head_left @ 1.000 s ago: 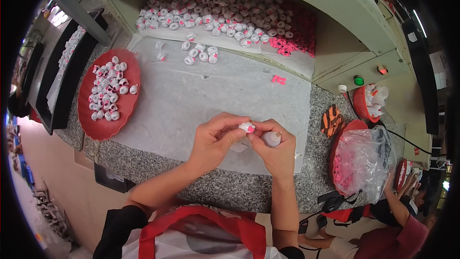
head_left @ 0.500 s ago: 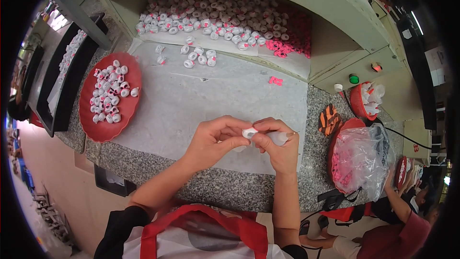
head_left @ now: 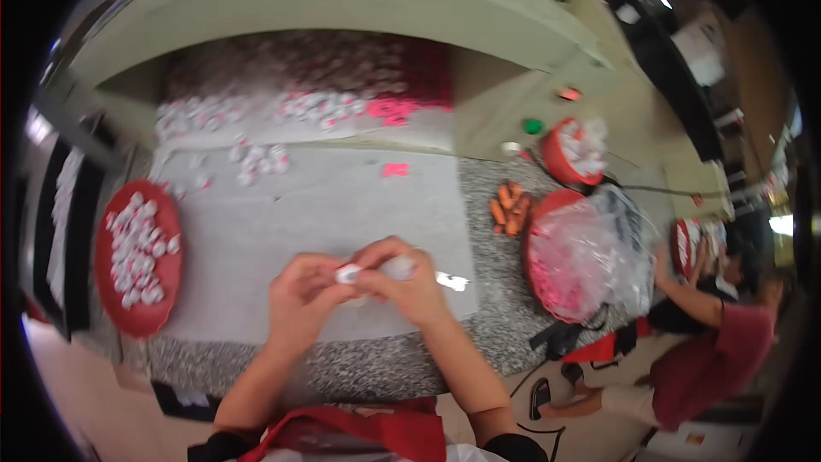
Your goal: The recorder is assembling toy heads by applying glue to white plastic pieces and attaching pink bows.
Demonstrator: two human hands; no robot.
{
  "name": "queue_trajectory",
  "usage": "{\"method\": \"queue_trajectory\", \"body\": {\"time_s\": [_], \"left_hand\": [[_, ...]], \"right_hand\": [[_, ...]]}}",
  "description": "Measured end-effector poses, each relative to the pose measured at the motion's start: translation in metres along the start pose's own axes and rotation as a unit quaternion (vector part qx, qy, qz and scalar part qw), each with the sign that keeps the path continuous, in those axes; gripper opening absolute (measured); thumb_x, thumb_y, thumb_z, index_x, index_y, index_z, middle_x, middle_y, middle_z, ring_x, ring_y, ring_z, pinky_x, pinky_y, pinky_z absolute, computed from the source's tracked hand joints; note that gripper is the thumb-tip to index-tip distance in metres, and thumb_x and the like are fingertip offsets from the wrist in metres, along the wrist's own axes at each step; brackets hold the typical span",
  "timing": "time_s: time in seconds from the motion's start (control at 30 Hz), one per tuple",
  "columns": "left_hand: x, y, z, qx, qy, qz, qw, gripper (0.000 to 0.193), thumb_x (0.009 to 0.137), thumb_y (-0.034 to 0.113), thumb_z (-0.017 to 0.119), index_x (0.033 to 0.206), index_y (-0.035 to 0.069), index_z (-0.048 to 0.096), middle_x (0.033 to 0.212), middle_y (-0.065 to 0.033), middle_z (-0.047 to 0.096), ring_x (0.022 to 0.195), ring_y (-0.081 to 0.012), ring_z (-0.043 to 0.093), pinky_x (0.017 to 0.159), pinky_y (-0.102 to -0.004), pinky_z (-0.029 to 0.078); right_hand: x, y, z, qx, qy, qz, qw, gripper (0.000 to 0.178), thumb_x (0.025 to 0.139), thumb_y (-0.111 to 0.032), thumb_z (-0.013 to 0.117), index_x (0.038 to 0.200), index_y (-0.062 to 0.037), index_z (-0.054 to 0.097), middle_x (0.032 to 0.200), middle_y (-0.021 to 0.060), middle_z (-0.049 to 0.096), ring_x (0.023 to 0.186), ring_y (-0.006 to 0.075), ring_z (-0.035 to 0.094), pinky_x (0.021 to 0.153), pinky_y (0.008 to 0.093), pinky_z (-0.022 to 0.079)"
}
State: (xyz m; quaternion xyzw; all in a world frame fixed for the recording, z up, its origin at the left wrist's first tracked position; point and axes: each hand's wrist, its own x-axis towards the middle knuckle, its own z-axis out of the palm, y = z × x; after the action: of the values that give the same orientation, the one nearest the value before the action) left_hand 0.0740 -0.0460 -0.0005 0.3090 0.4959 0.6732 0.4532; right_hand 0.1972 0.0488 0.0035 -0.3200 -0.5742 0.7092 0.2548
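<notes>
Over the paper-covered bench, my two hands meet around a small white rounded piece (head_left: pixel 347 274) with a dark spot on it. My left hand (head_left: pixel 301 293) pinches it from the left between thumb and fingers. From the other side, my right hand (head_left: pixel 409 289) grips the same piece with thumb and forefinger. A small translucent white bottle (head_left: pixel 398 268) is tucked in the right hand's fingers. A flat pink piece (head_left: pixel 395 169) lies on the white paper (head_left: pixel 342 205) beyond the hands. Motion blur hides fine detail on the held piece.
A red dish (head_left: pixel 175 278) of white pieces stands left. Beyond are loose white pieces (head_left: pixel 261 161) and a heaped shelf compartment (head_left: pixel 282 77). At right are orange-and-black pieces (head_left: pixel 510 208), a red basket (head_left: pixel 554 158) and a plastic-covered red bowl (head_left: pixel 540 278). Another person (head_left: pixel 710 359) is at far right.
The whole view has swung, so the bench and its things sit farther left and lower in the picture. Both hands still hold the white piece together, and the bottle stays in my right hand.
</notes>
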Motion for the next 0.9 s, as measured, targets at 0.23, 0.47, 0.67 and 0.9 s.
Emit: {"method": "queue_trajectory", "body": {"time_s": [0.23,0.47,0.67,0.9], "left_hand": [[-0.005,-0.002,-0.012,0.059,0.040,0.031,0.997,0.020,0.076,-0.003,0.054,0.095,-0.001,0.049,0.080,-0.0082,0.058,0.064,-0.0110,0.057,0.055,-0.0192,0.044],[-0.002,-0.015,-0.019,0.110,0.037,0.046,0.992,0.017,0.080,0.004,0.053,0.096,0.001,0.050,0.079,-0.0046,0.057,0.059,-0.0070,0.053,0.051,-0.0154,0.040],[-0.001,-0.006,-0.005,0.098,0.056,0.015,0.993,0.020,0.078,0.000,0.053,0.097,-0.001,0.050,0.081,-0.0076,0.059,0.063,-0.0102,0.056,0.054,-0.0186,0.044],[0.006,0.003,0.004,0.071,0.077,-0.012,0.994,0.019,0.078,0.001,0.057,0.096,-0.002,0.053,0.083,-0.0091,0.060,0.072,-0.0128,0.059,0.060,-0.0216,0.049]], "right_hand": [[0.003,-0.004,0.016,0.139,-0.068,-0.007,0.988,0.015,0.074,-0.013,0.064,0.080,-0.0019,0.056,0.067,0.0015,0.056,0.053,0.0043,0.050,0.044,0.0178,0.040],[-0.003,-0.004,0.013,0.094,-0.037,-0.039,0.994,0.015,0.074,-0.012,0.063,0.082,-0.0017,0.055,0.063,0.0015,0.055,0.049,0.0045,0.048,0.040,0.0185,0.037],[-0.002,0.000,0.016,0.116,-0.014,-0.038,0.992,0.015,0.074,-0.012,0.063,0.082,-0.0003,0.056,0.062,0.0019,0.055,0.048,0.0049,0.048,0.040,0.0187,0.037],[0.005,0.004,0.015,0.032,0.021,0.000,0.999,0.016,0.079,-0.015,0.059,0.089,-0.0017,0.057,0.069,0.0029,0.060,0.059,0.0081,0.058,0.044,0.0184,0.040]]}}
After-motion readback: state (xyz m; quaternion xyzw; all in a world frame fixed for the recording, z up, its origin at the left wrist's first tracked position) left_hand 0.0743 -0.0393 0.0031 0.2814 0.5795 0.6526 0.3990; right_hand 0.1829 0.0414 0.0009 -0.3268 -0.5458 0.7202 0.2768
